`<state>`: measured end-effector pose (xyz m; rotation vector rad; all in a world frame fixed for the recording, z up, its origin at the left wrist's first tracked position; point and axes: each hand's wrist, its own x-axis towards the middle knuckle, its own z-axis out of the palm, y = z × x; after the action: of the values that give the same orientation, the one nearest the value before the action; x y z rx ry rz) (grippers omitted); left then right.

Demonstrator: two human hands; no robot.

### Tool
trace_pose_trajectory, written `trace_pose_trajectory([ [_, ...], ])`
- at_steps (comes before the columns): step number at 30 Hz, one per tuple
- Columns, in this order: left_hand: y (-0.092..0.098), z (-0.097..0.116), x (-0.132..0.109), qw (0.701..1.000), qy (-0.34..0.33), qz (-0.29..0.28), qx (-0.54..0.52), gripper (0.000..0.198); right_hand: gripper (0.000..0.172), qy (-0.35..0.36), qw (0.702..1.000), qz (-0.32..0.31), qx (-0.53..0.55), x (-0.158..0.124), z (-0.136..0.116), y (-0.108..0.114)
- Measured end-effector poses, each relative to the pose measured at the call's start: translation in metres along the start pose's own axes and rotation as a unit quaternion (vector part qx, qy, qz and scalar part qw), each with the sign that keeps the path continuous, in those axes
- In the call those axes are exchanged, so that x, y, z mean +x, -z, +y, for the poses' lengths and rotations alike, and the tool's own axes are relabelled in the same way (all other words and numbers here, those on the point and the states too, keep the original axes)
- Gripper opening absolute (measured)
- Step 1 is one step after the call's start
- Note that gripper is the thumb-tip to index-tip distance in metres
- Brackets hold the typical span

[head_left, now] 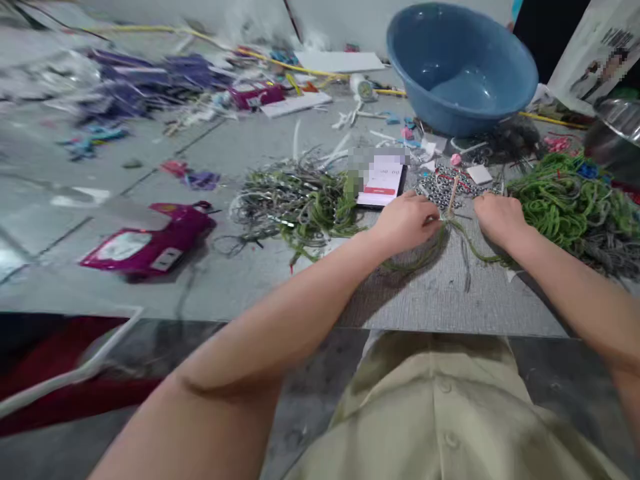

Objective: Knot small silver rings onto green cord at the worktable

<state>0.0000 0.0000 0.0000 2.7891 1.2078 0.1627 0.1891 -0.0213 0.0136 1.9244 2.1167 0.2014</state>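
My left hand (pixel 406 221) rests knuckles-up on a grey mat (pixel 440 293), its fingers curled on a green cord (pixel 425 257) that loops back toward me. My right hand (pixel 500 219) lies just to the right, fingers curled down on the same cord's other strand. Between the hands a thin wooden stick (pixel 453 195) stands over a heap of small metal rings (pixel 443 187). A phone (pixel 383 181) with a lit screen lies just beyond my left hand.
A tangle of green and grey cords (pixel 300 203) lies left of the phone, a bigger green pile (pixel 565 197) at the right. A blue basin (pixel 460 67) stands behind. A magenta package (pixel 150 243) lies at the left, purple packets (pixel 150 83) farther back.
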Motion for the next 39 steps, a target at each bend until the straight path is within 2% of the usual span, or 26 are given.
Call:
trace_pose_trajectory([
  [4,0.024,0.01,-0.006,0.998,-0.004,-0.057,0.033,0.03,0.037,0.01,0.995,0.013,0.095,-0.012,0.008,0.001],
  [8,0.038,0.024,-0.007,0.996,0.006,-0.09,0.02,0.035,0.026,0.04,0.956,0.074,0.281,-0.028,0.001,0.002],
  [12,0.027,0.036,-0.004,0.998,0.024,-0.052,0.001,0.028,0.022,0.037,0.907,0.129,0.4,-0.033,-0.014,-0.012],
  [14,0.016,0.038,-0.004,0.999,0.038,-0.025,-0.001,0.027,0.022,0.041,0.894,0.142,0.422,-0.031,-0.019,-0.021],
  [17,0.004,0.037,-0.006,0.999,0.035,-0.004,0.006,0.025,0.022,0.054,0.898,0.149,0.41,-0.029,-0.021,-0.031],
  [22,-0.003,0.034,-0.009,0.999,0.014,0.047,0.016,0.024,0.023,0.065,0.918,0.184,0.345,-0.031,-0.021,-0.033],
  [26,-0.009,0.033,-0.006,0.999,0.0,0.033,0.003,0.023,0.022,0.073,0.939,0.171,0.288,-0.031,-0.02,-0.034],
  [32,-0.014,0.029,-0.004,0.999,0.007,0.014,-0.029,0.024,0.021,0.073,0.943,0.19,0.265,-0.03,-0.003,-0.029],
  [34,-0.015,0.028,-0.004,0.999,0.013,0.013,-0.04,0.024,0.021,0.062,0.96,0.155,0.225,-0.032,0.006,-0.023],
  [37,-0.017,0.027,-0.004,0.999,0.018,0.02,-0.047,0.025,0.023,0.054,0.985,0.05,0.158,-0.036,0.018,-0.014],
  [39,-0.018,0.027,-0.004,0.998,0.019,0.024,-0.048,0.025,0.025,0.065,0.989,-0.011,0.134,-0.038,0.023,-0.011],
])
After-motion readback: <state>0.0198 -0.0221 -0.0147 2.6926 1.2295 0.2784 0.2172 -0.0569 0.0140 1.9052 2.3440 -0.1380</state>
